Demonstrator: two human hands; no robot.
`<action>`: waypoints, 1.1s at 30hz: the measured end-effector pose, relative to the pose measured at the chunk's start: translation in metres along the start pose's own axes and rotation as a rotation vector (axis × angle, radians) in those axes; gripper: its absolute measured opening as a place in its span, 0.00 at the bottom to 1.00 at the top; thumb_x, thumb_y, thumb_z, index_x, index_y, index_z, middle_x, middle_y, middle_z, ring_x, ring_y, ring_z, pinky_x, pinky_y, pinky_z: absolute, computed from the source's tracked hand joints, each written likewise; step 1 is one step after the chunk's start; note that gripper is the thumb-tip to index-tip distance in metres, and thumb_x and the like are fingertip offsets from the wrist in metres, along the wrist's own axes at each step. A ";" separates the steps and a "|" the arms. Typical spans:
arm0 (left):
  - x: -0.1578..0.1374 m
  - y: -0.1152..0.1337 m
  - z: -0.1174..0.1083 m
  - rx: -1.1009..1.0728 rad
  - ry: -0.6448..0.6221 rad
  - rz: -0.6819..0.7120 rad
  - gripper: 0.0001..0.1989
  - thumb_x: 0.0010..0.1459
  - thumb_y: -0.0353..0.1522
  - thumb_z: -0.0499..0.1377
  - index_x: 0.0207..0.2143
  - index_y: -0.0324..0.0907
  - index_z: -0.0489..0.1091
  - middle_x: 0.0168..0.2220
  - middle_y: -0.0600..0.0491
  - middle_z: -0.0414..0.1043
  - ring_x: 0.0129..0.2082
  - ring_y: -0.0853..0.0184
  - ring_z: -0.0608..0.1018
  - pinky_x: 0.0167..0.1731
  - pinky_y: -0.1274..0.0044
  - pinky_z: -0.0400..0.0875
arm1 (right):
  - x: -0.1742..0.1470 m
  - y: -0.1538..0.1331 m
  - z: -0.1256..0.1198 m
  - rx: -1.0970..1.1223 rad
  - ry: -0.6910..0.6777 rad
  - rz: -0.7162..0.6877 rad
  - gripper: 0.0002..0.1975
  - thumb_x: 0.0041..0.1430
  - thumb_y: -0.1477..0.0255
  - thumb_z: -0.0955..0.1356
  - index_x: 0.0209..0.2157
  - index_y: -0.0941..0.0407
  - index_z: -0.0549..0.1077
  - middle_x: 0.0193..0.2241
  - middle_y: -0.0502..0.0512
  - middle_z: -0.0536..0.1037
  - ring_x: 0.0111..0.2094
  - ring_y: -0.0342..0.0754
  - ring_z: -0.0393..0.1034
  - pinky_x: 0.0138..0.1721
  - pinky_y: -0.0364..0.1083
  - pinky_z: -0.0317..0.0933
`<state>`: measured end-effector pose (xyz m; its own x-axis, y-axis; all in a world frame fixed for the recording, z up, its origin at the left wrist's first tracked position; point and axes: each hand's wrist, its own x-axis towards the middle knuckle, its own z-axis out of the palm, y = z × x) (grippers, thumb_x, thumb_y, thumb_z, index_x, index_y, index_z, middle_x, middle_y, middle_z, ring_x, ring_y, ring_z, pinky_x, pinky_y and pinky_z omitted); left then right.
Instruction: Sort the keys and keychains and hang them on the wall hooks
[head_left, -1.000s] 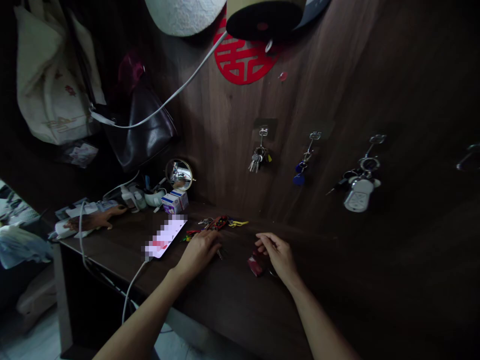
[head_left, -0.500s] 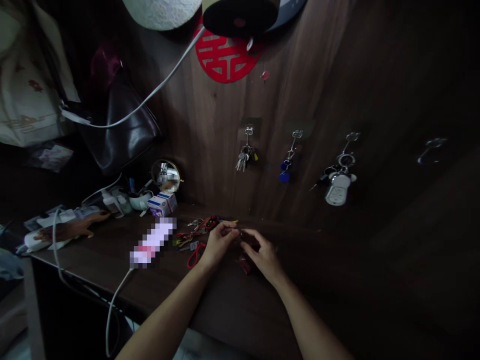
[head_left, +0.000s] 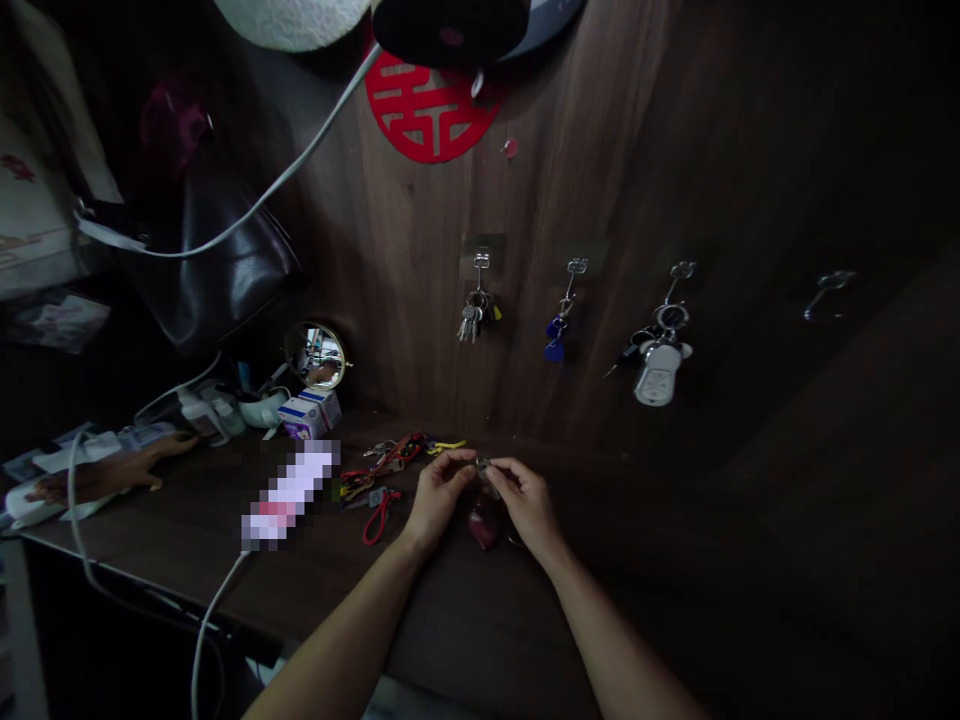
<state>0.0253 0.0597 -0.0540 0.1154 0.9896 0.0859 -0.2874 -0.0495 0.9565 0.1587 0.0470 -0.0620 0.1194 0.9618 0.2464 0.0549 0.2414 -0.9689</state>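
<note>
Fingers (head_left: 466, 458) of both hands are drawn together over the desk (head_left: 480, 625), thumbs against forefingers, clamped on a small metal bunch (head_left: 486, 474) that looks like keys on a ring; the fingertips partly hide it. The left hand (head_left: 436, 498) pinches its left edge and the right hand (head_left: 531, 508) holds it from the right, the two hands almost touching. Just on the near side of the bunch, between the wrists, a dark red fob (head_left: 484, 529) lies on the desk, with a thin ring (head_left: 515, 540) to its right, beside the right hand.

Left of the left hand lies a red cord loop (head_left: 377, 522), and beyond it a tangle of keys and coloured straps (head_left: 390, 462), with a yellow strap (head_left: 448, 446) at its right end. Farther left is a phone (head_left: 292, 495) with a blurred screen and a white cable (head_left: 212, 607) running from its near end. Small boxes (head_left: 310, 413) and a round mirror (head_left: 324, 356) stand at the far left. On the far wall, silver keys (head_left: 471, 322), blue tags (head_left: 555, 348) and a white remote (head_left: 655, 375) hang from separate hooks.
</note>
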 end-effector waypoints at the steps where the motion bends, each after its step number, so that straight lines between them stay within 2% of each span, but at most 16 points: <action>1: 0.000 0.000 0.000 0.025 0.000 0.014 0.16 0.43 0.37 0.65 0.35 0.40 0.72 0.32 0.53 0.73 0.30 0.70 0.74 0.32 0.78 0.68 | 0.000 -0.001 0.000 0.031 0.001 0.008 0.14 0.47 0.59 0.69 0.29 0.56 0.72 0.25 0.51 0.75 0.26 0.46 0.70 0.27 0.43 0.63; 5: -0.002 -0.002 0.001 -0.006 -0.056 0.027 0.14 0.43 0.36 0.65 0.34 0.40 0.71 0.32 0.54 0.73 0.30 0.70 0.74 0.31 0.79 0.67 | 0.000 -0.004 0.001 0.096 0.028 0.017 0.15 0.44 0.59 0.71 0.27 0.56 0.70 0.23 0.50 0.74 0.24 0.44 0.67 0.26 0.42 0.62; 10: -0.007 -0.008 0.005 -0.100 -0.128 0.006 0.17 0.41 0.33 0.67 0.35 0.41 0.67 0.33 0.54 0.73 0.31 0.70 0.75 0.34 0.78 0.69 | -0.001 -0.003 0.002 0.087 0.043 0.032 0.15 0.43 0.59 0.71 0.25 0.55 0.67 0.22 0.49 0.73 0.24 0.43 0.66 0.25 0.41 0.60; 19: -0.013 -0.010 0.007 0.151 -0.138 0.090 0.18 0.44 0.33 0.65 0.39 0.41 0.66 0.31 0.55 0.70 0.31 0.69 0.73 0.33 0.79 0.68 | -0.004 -0.011 0.004 -0.065 0.088 0.006 0.18 0.44 0.58 0.70 0.18 0.55 0.62 0.15 0.43 0.62 0.19 0.39 0.57 0.20 0.39 0.53; 25: -0.011 -0.009 0.006 0.139 -0.117 0.112 0.15 0.48 0.34 0.62 0.40 0.40 0.66 0.33 0.53 0.72 0.32 0.68 0.74 0.33 0.79 0.69 | -0.002 -0.012 0.001 0.071 0.101 0.063 0.18 0.43 0.57 0.71 0.20 0.55 0.62 0.13 0.43 0.64 0.16 0.39 0.57 0.17 0.39 0.53; 29: -0.012 -0.007 0.004 0.231 -0.083 0.136 0.13 0.51 0.36 0.60 0.39 0.40 0.69 0.34 0.52 0.74 0.33 0.67 0.75 0.33 0.79 0.69 | 0.000 -0.011 -0.001 0.135 0.116 0.085 0.18 0.42 0.57 0.71 0.20 0.55 0.63 0.13 0.42 0.65 0.15 0.38 0.57 0.17 0.38 0.53; 33: -0.014 -0.004 0.001 0.340 -0.082 0.129 0.15 0.55 0.41 0.55 0.39 0.41 0.71 0.29 0.54 0.73 0.27 0.69 0.74 0.28 0.80 0.67 | 0.000 -0.010 -0.001 0.173 0.123 0.120 0.19 0.41 0.57 0.72 0.21 0.55 0.63 0.13 0.43 0.67 0.14 0.37 0.57 0.16 0.38 0.52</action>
<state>0.0262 0.0461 -0.0584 0.1788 0.9588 0.2209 0.0259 -0.2291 0.9731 0.1594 0.0447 -0.0520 0.2354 0.9644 0.1203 -0.1365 0.1554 -0.9784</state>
